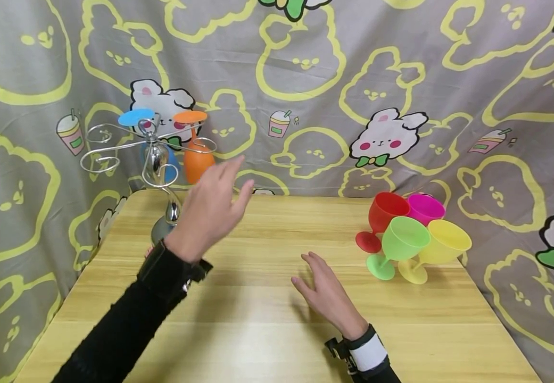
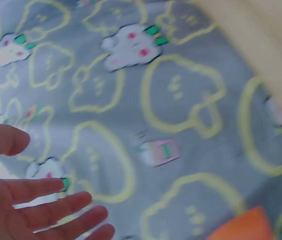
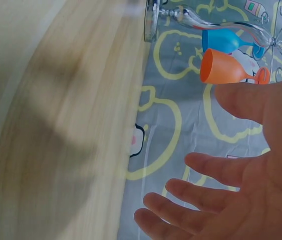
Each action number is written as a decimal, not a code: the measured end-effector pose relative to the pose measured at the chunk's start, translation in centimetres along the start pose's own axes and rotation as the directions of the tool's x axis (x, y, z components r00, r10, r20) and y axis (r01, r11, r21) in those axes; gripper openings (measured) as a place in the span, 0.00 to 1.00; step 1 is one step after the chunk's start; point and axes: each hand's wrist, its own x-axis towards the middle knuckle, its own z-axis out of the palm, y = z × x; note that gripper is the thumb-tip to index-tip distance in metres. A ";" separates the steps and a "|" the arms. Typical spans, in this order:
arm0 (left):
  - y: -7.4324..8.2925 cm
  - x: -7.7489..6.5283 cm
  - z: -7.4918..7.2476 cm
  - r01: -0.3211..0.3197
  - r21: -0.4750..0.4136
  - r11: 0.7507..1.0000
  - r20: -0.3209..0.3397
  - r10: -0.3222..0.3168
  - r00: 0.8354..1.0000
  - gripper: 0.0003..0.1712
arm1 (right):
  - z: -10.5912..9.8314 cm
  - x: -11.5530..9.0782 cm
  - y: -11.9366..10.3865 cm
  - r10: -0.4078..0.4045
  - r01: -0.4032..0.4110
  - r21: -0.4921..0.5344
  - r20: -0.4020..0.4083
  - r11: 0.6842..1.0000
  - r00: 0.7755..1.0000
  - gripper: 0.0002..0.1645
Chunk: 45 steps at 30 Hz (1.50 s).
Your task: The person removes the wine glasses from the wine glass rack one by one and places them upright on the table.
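My left hand (image 1: 212, 205) is raised in front of a metal goblet rack (image 1: 154, 138), its fingers extended and holding nothing. From the rack's curled wire arms hang an orange goblet (image 1: 199, 159) and a blue goblet (image 1: 136, 117), both upside down. In the left wrist view the left fingers (image 2: 56, 210) are spread, with part of the orange cup at the lower edge. Over the middle of the table hovers my right hand (image 1: 329, 298), fingers loosely extended around nothing. To its right stand a red goblet (image 1: 386, 213), a magenta goblet (image 1: 426, 208), a green goblet (image 1: 403, 239) and a yellow goblet (image 1: 446, 242).
The wooden table (image 1: 267, 330) reaches back to a grey patterned curtain (image 1: 238, 64), which also hangs along both sides. The rack's round base (image 1: 160, 230) stands at the table's back left, partly behind the left wrist.
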 end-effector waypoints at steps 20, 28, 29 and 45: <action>-5.1 13.3 -5.7 0.282 0.189 0.940 0.316 -0.331 0.889 0.20 | -0.1 0.0 0.6 0.003 -0.003 0.014 0.015 1.000 1.000 0.38; -6.9 14.9 -5.3 0.341 0.290 0.894 0.317 -0.426 0.848 0.13 | -0.2 -0.1 0.8 -0.008 0.008 -0.003 0.010 1.000 1.000 0.36; -7.0 15.0 -5.3 0.342 0.295 0.892 0.314 -0.429 0.847 0.13 | -0.2 -0.2 0.8 -0.006 0.006 0.000 0.010 1.000 1.000 0.36; -7.3 15.3 -3.8 0.267 0.310 0.912 0.176 -0.332 0.927 0.19 | 0.0 -0.3 1.0 0.010 -0.010 0.026 0.012 1.000 1.000 0.35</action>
